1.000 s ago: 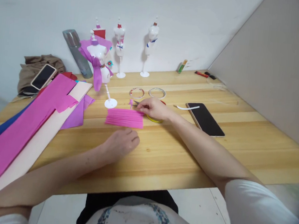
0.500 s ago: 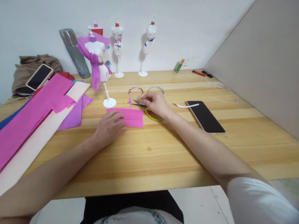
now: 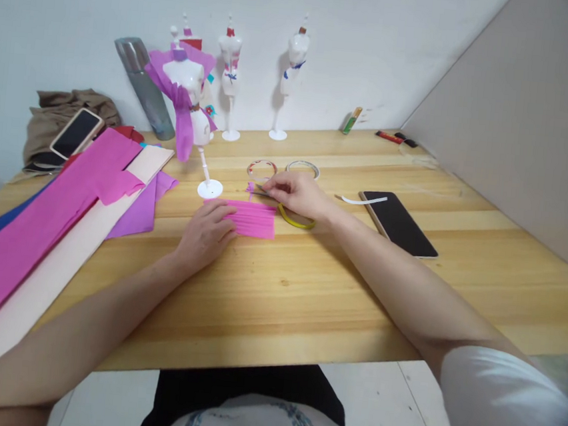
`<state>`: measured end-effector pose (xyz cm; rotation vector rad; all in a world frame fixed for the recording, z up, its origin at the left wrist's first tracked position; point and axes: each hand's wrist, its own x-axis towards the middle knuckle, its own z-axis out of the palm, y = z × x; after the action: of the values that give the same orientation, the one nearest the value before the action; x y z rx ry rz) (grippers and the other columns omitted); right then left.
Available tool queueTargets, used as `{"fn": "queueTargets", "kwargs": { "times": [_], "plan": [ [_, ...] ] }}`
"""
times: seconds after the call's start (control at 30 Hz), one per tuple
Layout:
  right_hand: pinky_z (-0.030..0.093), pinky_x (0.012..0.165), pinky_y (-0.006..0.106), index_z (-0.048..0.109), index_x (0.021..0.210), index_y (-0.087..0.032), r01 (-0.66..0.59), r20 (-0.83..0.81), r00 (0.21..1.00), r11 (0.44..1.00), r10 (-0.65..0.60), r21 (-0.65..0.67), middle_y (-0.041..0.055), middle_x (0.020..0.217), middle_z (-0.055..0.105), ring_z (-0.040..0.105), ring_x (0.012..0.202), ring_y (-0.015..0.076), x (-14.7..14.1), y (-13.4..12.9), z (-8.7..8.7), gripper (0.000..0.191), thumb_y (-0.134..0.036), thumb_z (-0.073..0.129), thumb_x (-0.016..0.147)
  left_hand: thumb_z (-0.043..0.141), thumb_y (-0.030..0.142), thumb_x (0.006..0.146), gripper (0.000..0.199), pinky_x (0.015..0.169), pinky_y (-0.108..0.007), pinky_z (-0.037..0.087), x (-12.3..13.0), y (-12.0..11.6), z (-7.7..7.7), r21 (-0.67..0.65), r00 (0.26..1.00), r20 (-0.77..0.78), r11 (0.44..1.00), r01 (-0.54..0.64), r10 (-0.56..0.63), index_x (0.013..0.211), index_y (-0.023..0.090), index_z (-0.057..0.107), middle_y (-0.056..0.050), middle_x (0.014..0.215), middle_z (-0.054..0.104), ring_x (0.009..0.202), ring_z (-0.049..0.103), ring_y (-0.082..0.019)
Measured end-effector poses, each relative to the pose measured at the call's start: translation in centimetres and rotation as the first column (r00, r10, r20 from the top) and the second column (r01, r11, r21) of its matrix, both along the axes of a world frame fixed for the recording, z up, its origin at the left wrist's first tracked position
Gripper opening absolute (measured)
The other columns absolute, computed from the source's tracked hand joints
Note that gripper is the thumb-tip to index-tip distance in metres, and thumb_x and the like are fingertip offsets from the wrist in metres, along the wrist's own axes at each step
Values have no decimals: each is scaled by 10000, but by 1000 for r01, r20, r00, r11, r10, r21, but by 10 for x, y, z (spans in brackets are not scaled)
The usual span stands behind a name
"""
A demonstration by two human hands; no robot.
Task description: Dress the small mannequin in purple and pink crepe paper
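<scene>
A pleated piece of bright pink crepe paper [image 3: 257, 222] lies flat on the wooden table. My left hand [image 3: 208, 227] rests on its left end, palm down, fingers stretched over the folds. Just beyond the paper, my right hand [image 3: 297, 191] has its thumb and fingers together on a pair of scissors [image 3: 293, 219] with yellow handles. The dark blades point left, toward a small pink scrap [image 3: 250, 188]; the fingers hide the middle of the scissors.
A doll-sized mannequin [image 3: 187, 73] draped in purple stands behind the paper, with several more by the wall. Tape rolls [image 3: 262, 169] sit behind my right hand. A black tablet [image 3: 399, 224] bearing a white strip lies right. Crepe sheets [image 3: 56, 224] cover the left side.
The view has shifted slightly. My right fingers have settled more closely over the scissors, covering more of their middle. My left hand stays on the pink paper.
</scene>
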<state>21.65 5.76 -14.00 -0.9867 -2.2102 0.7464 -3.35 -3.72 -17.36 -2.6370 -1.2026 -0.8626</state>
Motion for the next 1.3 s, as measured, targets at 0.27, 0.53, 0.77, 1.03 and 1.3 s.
{"fn": "queueTargets", "kwargs": {
  "times": [0.27,0.53,0.77,1.03,1.3],
  "plan": [
    [469,733,307,749,894,-165,-101,23,995,995,100,25,75,892,757,658,790,188,-4,-15,8,143,-182,613,852,649,208,921,97,1037,-511,549,-4,-1,3,-27,1000,13,1000,5,-5,879,184,733,-114,1139,754,1172,647,-278],
    [283,616,268,663,750,-177,-337,445,852,939,275,66,19,767,655,531,687,140,-21,-42,23,121,-261,727,809,665,220,922,122,1051,-494,534,-3,1,1,-49,1000,3,999,-4,4,821,182,722,-109,1146,751,1182,630,-273],
    [212,589,282,627,749,-189,-298,541,820,946,185,130,21,822,667,532,711,151,-24,-47,16,131,-273,696,824,672,214,915,128,1053,-499,533,-1,1,0,-61,1000,24,998,-12,13,795,177,698,-115,1156,745,1180,632,-270],
    [224,584,291,635,761,-194,-280,555,817,949,156,145,37,829,690,551,706,165,-24,-45,13,120,-289,660,830,703,217,885,43,1049,-499,533,-1,0,3,-103,999,33,994,-34,38,908,181,700,-117,1176,731,1183,624,-275],
    [216,569,293,670,764,-195,-289,539,825,946,170,144,39,845,722,580,716,165,-24,-44,11,104,-192,590,829,643,181,898,98,1077,-537,514,-3,-1,3,-119,994,55,989,-88,95,934,195,733,-111,1222,712,1215,602,-286]
  ]
}}
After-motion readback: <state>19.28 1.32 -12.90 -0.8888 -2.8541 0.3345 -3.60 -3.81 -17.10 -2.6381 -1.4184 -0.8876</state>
